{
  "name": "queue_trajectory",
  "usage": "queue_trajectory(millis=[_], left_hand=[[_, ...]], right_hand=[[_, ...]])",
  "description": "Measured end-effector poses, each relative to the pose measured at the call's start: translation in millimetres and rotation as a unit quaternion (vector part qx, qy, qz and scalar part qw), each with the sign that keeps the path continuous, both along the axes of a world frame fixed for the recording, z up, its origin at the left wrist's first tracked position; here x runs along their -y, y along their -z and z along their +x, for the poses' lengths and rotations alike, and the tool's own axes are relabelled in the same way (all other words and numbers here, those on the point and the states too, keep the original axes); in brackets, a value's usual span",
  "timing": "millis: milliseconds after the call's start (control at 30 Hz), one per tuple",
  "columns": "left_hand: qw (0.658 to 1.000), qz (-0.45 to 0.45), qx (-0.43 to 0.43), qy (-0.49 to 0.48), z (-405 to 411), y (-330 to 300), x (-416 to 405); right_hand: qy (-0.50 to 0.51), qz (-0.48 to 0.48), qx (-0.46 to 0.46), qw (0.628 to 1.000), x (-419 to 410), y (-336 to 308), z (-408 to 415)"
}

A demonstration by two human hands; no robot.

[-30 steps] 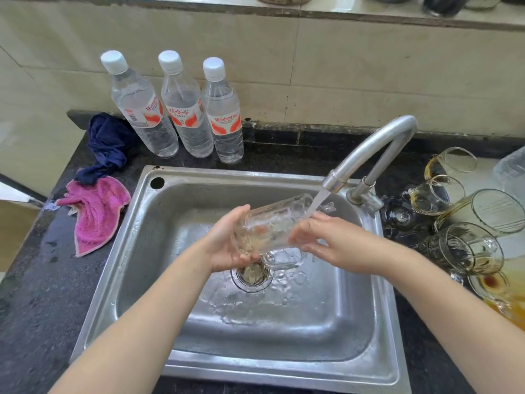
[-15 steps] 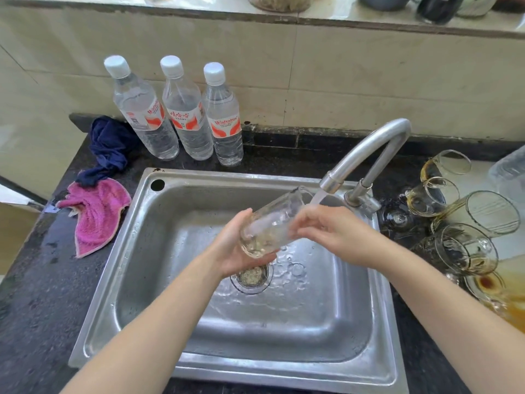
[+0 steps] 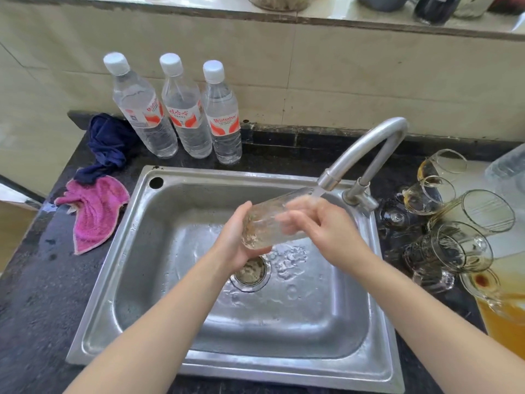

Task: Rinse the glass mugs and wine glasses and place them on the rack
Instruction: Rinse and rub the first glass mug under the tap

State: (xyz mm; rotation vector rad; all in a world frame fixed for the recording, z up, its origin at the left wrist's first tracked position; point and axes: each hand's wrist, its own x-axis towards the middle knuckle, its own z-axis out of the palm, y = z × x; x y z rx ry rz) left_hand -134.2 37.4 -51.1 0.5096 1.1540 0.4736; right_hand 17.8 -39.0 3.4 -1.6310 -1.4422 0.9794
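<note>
Over the steel sink, the left hand cups the base end of a glass mug, fingers and thumb curled round it, holding it tilted with its mouth up toward the spout of the tap. The right hand lies against the mug's upper side; its fingers are blurred, so whether they wrap the glass or only rub it cannot be told. The mug hangs above the drain, well inside the sink's walls, with open basin in front of it and to its left, while the tap's base stands close on its right. Water streams from the spout onto the mug and ripples across the sink floor around the drain. Right of the sink, past the tap, a crowd of glasses lies tipped on its sides, several holding yellowish dregs; they are packed close together beside an orange board. Behind the sink three capped water bottles stand in a row against the tiled wall. Left of the sink a pink cloth and a dark blue cloth lie on the wet black counter.
</note>
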Motion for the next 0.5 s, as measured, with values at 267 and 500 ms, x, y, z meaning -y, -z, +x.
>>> queue_trajectory(millis=[267, 500], left_hand=[[0.994, -0.091, 0.049, 0.031, -7, -1, 2], [0.994, -0.082, 0.008, 0.068, -10, -5, -3]], right_hand=[[-0.072, 0.001, 0.101, 0.992, 1, -4, 13], [-0.248, -0.106, 0.283, 0.921, 5, -8, 19]])
